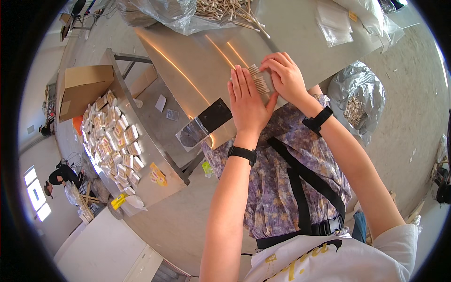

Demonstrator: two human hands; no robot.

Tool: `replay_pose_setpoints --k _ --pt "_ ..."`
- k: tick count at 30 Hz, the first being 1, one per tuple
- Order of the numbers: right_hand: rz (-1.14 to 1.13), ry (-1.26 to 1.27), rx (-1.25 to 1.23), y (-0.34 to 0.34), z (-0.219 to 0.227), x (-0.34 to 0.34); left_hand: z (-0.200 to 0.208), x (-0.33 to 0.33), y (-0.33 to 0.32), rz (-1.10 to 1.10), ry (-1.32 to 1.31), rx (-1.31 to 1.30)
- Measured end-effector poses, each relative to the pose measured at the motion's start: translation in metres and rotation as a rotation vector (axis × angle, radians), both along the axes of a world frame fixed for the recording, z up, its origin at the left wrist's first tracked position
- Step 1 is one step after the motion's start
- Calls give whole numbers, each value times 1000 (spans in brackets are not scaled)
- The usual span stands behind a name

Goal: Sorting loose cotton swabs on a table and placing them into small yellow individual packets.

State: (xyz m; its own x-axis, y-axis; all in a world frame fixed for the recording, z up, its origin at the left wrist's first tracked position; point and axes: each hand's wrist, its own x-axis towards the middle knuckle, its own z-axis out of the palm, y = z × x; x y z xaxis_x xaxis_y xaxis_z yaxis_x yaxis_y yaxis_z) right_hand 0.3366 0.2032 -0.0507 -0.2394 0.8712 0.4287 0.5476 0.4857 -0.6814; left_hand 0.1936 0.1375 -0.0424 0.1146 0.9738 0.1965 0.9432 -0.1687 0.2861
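Observation:
A small row of cotton swabs (pixel 260 83) with pale sticks lies side by side on the shiny metal table (pixel 188 66), between my hands. My left hand (pixel 245 101) lies nearly flat along the row's left side, fingers stretched and thumb reaching out to the right below it. At the right side of the row is my right hand (pixel 287 79), its fingers bent and their tips at the swab ends. Neither hand is wrapped round the swabs. The fingers partly cover the row. Beside my left hand, a black flat piece (pixel 215 115) rests near the table edge with clear plastic.
A plastic bag of loose swabs (pixel 225 10) stands at the far side. Clear bags (pixel 333 26) lie far right. Another swab-filled bag (pixel 354 110) sits right of my arm. On the left, a side table (pixel 162 188) carries many small packs (pixel 112 141) and a cardboard box (pixel 87 89).

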Motion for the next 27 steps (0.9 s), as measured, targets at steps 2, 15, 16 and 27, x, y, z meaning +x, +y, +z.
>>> replay_pose_setpoints --k 2,15,16,27 --pt "-11 -6 8 0 0 0 0 0 0 -2 0 1" --pt "-20 -65 32 0 -1 -2 0 0 1 -6 7 -3" --pt "-22 -69 34 0 0 -2 0 0 1 -5 10 -4" --pt "59 -39 -27 6 8 0 5 0 -3 -32 -4 -39"
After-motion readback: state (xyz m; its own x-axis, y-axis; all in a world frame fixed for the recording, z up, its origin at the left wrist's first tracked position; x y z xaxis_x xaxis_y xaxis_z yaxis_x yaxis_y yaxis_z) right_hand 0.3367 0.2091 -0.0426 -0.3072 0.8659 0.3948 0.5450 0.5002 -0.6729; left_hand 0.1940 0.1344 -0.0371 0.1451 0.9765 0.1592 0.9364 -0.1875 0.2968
